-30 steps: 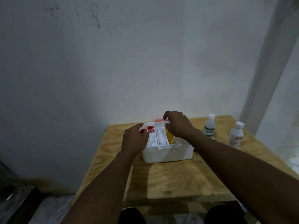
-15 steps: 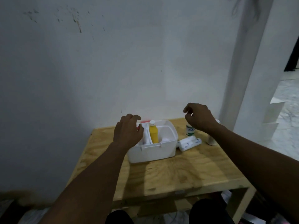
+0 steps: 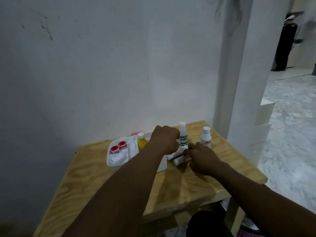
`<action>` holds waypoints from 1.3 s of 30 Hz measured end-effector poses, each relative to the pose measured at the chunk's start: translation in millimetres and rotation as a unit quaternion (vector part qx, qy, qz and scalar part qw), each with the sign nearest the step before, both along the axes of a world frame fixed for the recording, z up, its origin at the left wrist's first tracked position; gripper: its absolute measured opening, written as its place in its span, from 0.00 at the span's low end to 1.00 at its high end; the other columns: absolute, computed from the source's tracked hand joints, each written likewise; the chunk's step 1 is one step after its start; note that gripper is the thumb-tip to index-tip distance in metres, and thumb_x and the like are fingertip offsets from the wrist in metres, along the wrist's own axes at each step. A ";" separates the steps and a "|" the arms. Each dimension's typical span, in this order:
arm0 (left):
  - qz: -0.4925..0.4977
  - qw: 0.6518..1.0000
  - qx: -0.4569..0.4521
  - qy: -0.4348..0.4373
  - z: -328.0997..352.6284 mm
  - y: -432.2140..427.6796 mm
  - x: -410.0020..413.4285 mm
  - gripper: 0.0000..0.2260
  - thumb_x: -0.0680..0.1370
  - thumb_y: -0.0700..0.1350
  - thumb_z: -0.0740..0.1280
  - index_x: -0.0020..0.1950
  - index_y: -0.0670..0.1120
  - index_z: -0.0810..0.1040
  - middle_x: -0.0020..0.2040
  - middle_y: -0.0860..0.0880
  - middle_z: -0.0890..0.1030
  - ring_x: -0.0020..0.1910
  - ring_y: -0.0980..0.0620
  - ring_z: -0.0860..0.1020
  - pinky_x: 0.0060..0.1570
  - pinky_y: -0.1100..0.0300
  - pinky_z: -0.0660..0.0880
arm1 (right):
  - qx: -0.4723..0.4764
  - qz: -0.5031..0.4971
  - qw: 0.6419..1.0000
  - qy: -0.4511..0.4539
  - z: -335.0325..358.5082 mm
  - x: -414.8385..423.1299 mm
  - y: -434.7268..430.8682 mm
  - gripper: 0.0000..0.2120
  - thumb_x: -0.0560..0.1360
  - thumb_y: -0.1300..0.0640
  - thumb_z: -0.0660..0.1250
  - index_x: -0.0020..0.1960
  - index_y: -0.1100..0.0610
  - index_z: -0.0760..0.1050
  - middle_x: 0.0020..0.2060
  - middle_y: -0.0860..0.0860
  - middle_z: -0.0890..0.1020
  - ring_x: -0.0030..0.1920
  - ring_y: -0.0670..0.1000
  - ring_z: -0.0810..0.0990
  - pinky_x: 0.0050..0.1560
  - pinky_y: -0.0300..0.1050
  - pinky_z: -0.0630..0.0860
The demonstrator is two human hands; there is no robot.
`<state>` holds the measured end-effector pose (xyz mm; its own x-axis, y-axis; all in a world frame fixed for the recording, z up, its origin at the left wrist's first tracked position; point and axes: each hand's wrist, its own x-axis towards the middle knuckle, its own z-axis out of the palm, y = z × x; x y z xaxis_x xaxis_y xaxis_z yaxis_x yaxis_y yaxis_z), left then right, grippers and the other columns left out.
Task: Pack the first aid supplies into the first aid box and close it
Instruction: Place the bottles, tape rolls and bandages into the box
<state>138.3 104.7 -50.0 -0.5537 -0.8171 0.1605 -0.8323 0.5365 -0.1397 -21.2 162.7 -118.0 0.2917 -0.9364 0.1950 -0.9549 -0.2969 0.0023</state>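
Note:
The white first aid box [image 3: 162,165] stands open on the wooden table [image 3: 188,183]. Inside it are two red-capped tape rolls [image 3: 118,147], a yellow bottle [image 3: 141,141] and white packets. Two white rolls [image 3: 178,155] lie on the table just right of the box. My left hand [image 3: 165,141] reaches across the box's right end, fingers curled on the upper roll. My right hand [image 3: 203,159] comes from the right, fingertips closed on the lower roll. Behind the rolls stand a green-labelled white bottle [image 3: 183,136] and a red-labelled white bottle [image 3: 206,138].
The table backs onto a white wall. A white pillar [image 3: 239,82] rises at its back right corner. A red piece [image 3: 136,133] shows behind the box. Marble floor lies to the right, where a person in dark clothes [image 3: 284,47] stands far off.
Both hands left the box and came down onto the white rolls to its right. The view swung right, and the box's left side with the red tape rolls came into sight.

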 end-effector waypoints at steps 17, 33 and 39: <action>0.082 0.989 0.038 -0.119 -49.5 -9.9 -50.3 0.10 0.78 0.48 0.67 0.57 0.48 0.77 0.51 0.48 0.81 0.52 0.46 0.80 0.61 0.46 0.68 | 0.175 -0.059 0.982 -0.031 13.1 -47.9 15.9 0.16 0.72 0.51 0.71 0.57 0.53 0.76 0.53 0.54 0.80 0.49 0.53 0.79 0.45 0.45 0.76; 0.068 0.896 0.167 0.406 17.3 0.1 -14.9 0.22 0.72 0.47 0.73 0.65 0.47 0.73 0.52 0.46 0.82 0.46 0.48 0.79 0.36 0.61 0.72 | -0.050 -0.032 0.951 -0.305 56.6 -32.3 14.3 0.30 0.71 0.56 0.70 0.69 0.53 0.63 0.40 0.56 0.83 0.37 0.54 0.82 0.40 0.54 0.80; 0.074 0.867 0.122 0.478 36.6 5.7 39.5 0.22 0.72 0.45 0.71 0.64 0.55 0.71 0.43 0.51 0.84 0.42 0.54 0.83 0.40 0.59 0.78 | -0.100 -0.003 0.931 -0.350 69.5 3.8 2.7 0.28 0.73 0.56 0.71 0.69 0.52 0.64 0.42 0.53 0.83 0.34 0.51 0.83 0.38 0.54 0.82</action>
